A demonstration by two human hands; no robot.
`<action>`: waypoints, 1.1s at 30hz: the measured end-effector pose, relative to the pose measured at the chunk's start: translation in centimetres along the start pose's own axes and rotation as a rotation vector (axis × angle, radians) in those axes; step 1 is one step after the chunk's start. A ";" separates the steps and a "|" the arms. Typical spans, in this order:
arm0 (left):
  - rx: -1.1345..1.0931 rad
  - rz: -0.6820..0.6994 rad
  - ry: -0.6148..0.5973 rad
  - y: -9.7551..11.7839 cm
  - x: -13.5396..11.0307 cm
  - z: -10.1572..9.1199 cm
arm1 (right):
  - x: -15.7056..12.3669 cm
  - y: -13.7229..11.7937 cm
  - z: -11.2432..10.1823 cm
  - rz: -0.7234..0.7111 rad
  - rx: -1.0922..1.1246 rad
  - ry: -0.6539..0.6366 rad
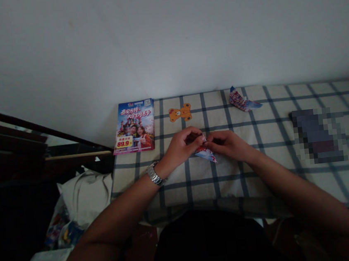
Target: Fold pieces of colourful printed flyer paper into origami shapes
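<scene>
Between my two hands is a small folded piece of printed paper, blue, white and red, its pointed end hanging down over the checked cloth. My left hand, with a metal watch on its wrist, pinches the paper's upper left part. From the other side my right hand pinches the same paper near its top, the fingertips of both hands almost meeting. The fingers hide much of the upper folds. Behind my right hand lies another folded paper piece in similar colours, apart from both hands.
A stack of printed flyers lies at the left end of the checked tablecloth. Near it is a flat orange bear figure. A dark pixelated object lies at right. Bags stand below on the left; a wall rises behind.
</scene>
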State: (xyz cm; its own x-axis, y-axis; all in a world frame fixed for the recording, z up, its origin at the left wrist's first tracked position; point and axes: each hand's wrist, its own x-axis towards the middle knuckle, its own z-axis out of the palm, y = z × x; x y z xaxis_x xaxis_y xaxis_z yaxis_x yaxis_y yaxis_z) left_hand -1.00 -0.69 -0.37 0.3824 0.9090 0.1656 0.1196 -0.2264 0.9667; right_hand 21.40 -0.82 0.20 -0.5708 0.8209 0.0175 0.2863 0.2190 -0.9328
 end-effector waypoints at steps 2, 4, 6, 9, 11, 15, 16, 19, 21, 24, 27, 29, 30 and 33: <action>-0.012 -0.009 -0.032 0.0 0.0 -0.1 | 0.0 0.0 0.0 0.003 -0.014 -0.009; -0.013 -0.012 -0.054 0.1 0.1 -0.2 | -0.1 0.0 0.0 0.005 -0.013 -0.011; -0.019 -0.007 -0.054 0.2 0.1 -0.3 | -0.1 0.0 0.1 0.006 -0.002 0.000; -0.062 0.006 -0.026 0.3 0.1 -0.3 | 0.0 0.0 0.2 0.012 0.013 0.023; -0.092 0.012 -0.011 0.2 0.0 -0.3 | 0.0 0.1 0.3 0.021 0.026 0.041; -0.132 0.006 0.005 0.2 0.0 -0.2 | 0.1 0.0 0.4 0.027 0.093 0.076; -0.133 0.004 0.012 0.2 0.1 -0.2 | 0.1 -0.1 0.5 0.029 0.098 0.084; -0.118 0.001 0.006 0.1 0.1 -0.1 | 0.1 -0.3 0.5 0.024 0.052 0.092; -0.105 0.000 -0.022 -0.1 0.2 -0.1 | 0.1 -0.4 0.4 0.000 -0.001 0.096; -0.071 0.001 -0.055 -0.2 0.2 -0.2 | 0.1 -0.5 0.2 -0.046 -0.048 0.096; -0.039 0.010 -0.078 -0.1 0.1 -0.4 | 0.1 -0.6 -0.1 -0.082 -0.078 0.073; -0.016 0.019 -0.098 0.0 0.0 -0.4 | 0.0 -0.7 -0.1 -0.108 -0.102 0.049; 0.004 0.024 -0.107 0.0 0.0 -0.4 | 0.0 -0.7 -0.2 -0.121 -0.111 0.038; 0.072 0.043 -0.113 0.2 -0.1 -0.5 | 0.0 -0.7 -0.1 -0.158 -0.130 0.033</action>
State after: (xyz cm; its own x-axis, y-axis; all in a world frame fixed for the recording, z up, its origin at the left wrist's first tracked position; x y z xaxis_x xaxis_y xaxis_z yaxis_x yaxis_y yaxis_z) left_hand -1.46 -0.61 -0.10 0.4887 0.8537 0.1798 0.1651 -0.2928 0.9418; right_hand 21.22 -0.92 0.90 -0.5914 0.7875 0.1737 0.2936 0.4109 -0.8631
